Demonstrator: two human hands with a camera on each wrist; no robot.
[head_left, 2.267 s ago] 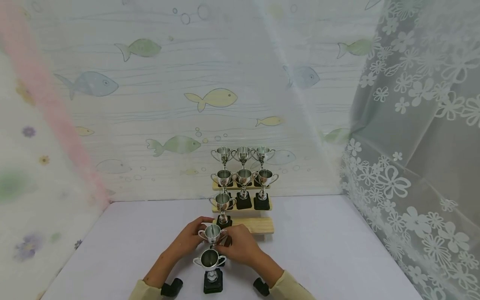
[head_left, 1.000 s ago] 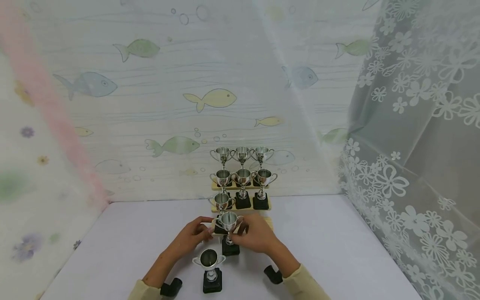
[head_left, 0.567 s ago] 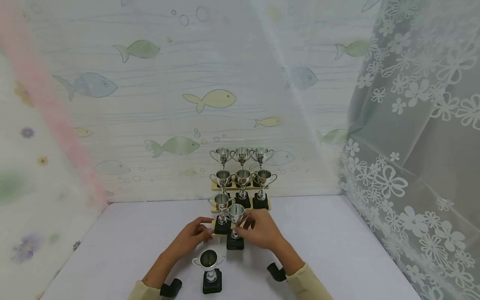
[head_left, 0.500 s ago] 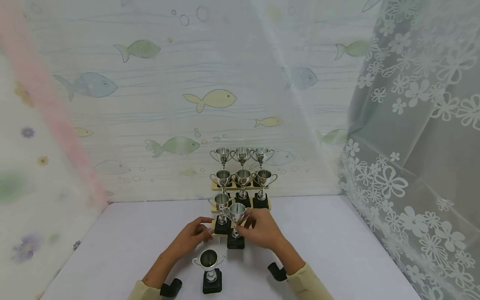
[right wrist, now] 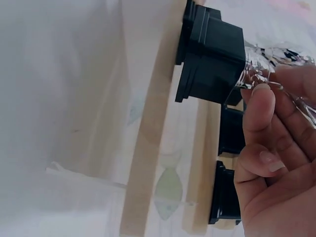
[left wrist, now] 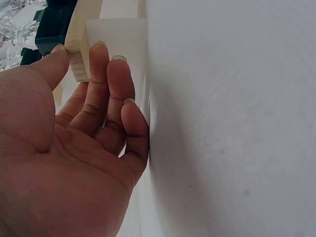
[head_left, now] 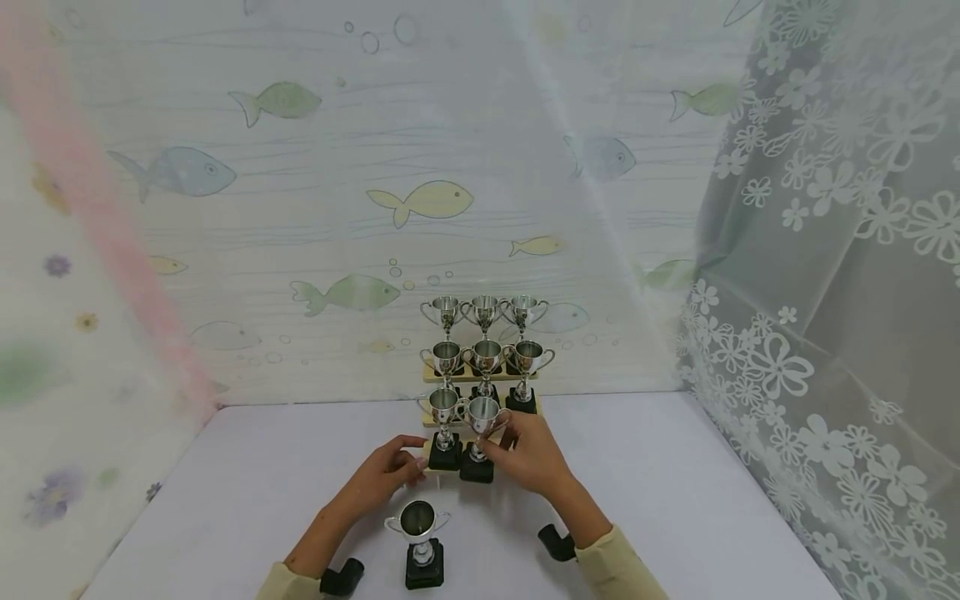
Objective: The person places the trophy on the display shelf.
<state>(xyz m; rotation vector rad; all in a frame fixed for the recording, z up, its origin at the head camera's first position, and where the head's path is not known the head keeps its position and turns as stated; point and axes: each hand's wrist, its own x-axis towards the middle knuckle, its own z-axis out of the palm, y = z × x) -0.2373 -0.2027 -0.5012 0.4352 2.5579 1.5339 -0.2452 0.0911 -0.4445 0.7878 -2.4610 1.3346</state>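
Note:
In the head view my right hand [head_left: 528, 454] pinches a small silver trophy cup [head_left: 482, 415] by its stem, at the front step of a wooden display stand. Its black base [right wrist: 212, 59] is close over the light wooden board [right wrist: 148, 133] in the right wrist view. My left hand [head_left: 386, 477] holds the left end of that front board [left wrist: 76, 54], thumb at its edge and other fingers loosely bent. Beside the held cup, another trophy [head_left: 444, 408] stands upright at the left of the front step. One more trophy [head_left: 417, 521] stands on the table nearer me.
Behind, the middle step carries a row of trophies [head_left: 528, 358] and the back step another row [head_left: 523, 310]. White cloth covers the table [head_left: 660, 500]. A fish-print curtain [head_left: 450, 125] hangs behind, with a floral lace curtain [head_left: 825, 375] at the right.
My right hand has carried the trophy from near the front table trophy, rightward and away from me, to beside the left one on the front step. My left hand has stayed at the board's end.

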